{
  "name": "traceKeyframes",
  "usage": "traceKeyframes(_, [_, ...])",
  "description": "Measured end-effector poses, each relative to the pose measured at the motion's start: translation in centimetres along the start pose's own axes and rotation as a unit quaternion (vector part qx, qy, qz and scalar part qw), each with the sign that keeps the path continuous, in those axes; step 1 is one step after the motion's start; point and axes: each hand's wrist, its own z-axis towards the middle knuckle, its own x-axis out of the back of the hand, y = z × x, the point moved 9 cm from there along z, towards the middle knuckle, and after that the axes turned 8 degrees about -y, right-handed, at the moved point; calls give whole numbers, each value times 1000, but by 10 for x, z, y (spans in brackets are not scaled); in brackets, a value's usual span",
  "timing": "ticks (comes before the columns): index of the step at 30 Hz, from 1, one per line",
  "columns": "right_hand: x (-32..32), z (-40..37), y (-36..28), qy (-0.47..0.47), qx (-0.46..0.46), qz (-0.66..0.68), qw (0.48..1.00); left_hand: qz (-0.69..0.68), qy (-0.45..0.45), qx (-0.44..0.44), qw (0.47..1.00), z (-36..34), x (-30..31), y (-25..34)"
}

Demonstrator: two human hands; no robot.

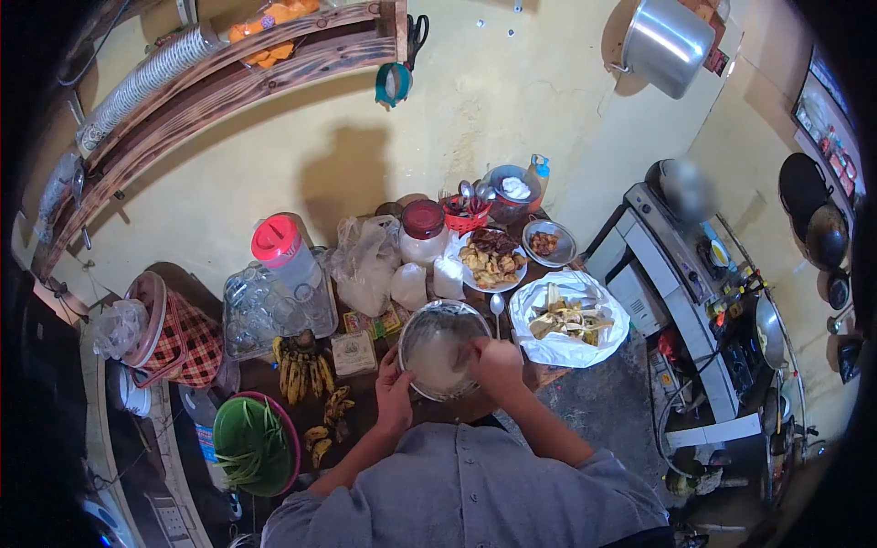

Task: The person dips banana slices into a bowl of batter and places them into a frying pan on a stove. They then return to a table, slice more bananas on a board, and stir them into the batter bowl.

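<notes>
A round metal bowl (445,315) with a pale, whitish mixture stands on the dark table in front of my body. My left hand (395,393) grips the bowl's left rim, its fingers wrapped round the edge. Over the bowl's right side is my right hand (496,367), closed and slightly blurred; whatever it holds is hidden. Just right of the bowl lies a spoon (497,310). A white block-shaped packet (353,353) is left of my left hand, with bananas (304,373) farther left.
Behind the bowl are a red-lidded jar (423,239) and a plate of fried food (493,258). A lined bowl with peels (571,318) is at the right, a glass tray (247,345) and green basin (256,443) at the left. A stove (676,247) stands far right.
</notes>
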Motion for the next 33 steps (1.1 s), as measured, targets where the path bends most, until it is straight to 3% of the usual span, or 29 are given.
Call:
traceKeyframes(2, [-10,1,30,-36,-114,-104,987,-8,-4,-18,1000,-3,-9,12])
traceKeyframes(3, [-5,2,27,-36,-113,-105,987,-9,-3,-19,1000,-2,-8,11])
traceKeyframes(5, [-17,-2,5,-149,-32,-70,986,-51,13,9,999,-3,-1,0])
traceKeyframes(6, [-22,-1,10,-149,-35,-69,986,-50,12,12,999,-1,4,-6])
traceKeyframes(8, [-14,4,17,-15,-6,16,1000,12,15,19,1000,4,17,-16])
traceKeyframes(12, [3,9,15,52,-57,-12,997,7,17,2,1000,1,0,-6])
traceKeyframes(14, [-24,6,-8,-153,30,-32,987,-16,28,29,999,-1,0,-12])
traceKeyframes(18, [-19,12,20,-170,-63,-118,976,-19,34,60,997,0,7,-16])
traceKeyframes(20, [-24,17,33,-31,-31,-141,989,-34,28,88,995,-4,-2,-13])
traceKeyframes(21, [-20,17,27,-32,-28,-142,989,-36,29,86,995,-4,-2,-14])
traceKeyframes(23, [-26,9,-4,-153,55,-128,978,-31,32,103,994,-4,1,-21])
traceKeyframes(24, [-18,10,-9,-153,56,-128,978,-31,33,102,994,-4,5,-23])
traceKeyframes(26, [-5,12,10,-178,-58,-155,970,-41,28,105,993,-3,9,-28])
traceKeyframes(27, [-15,12,18,-179,-60,-156,970,-42,27,107,993,-3,5,-26])
traceKeyframes(29, [-22,15,24,-37,-12,-171,984,-41,27,145,988,-7,-4,-25])
traceKeyframes(30, [-16,12,18,-37,-12,-172,984,-42,28,145,988,-9,-6,-25])
traceKeyframes(32, [-26,1,-17,-182,107,-128,969,-61,48,165,983,-11,-5,-28])
traceKeyframes(33, [-20,3,-16,-181,107,-128,969,-60,47,165,983,-11,-6,-28])
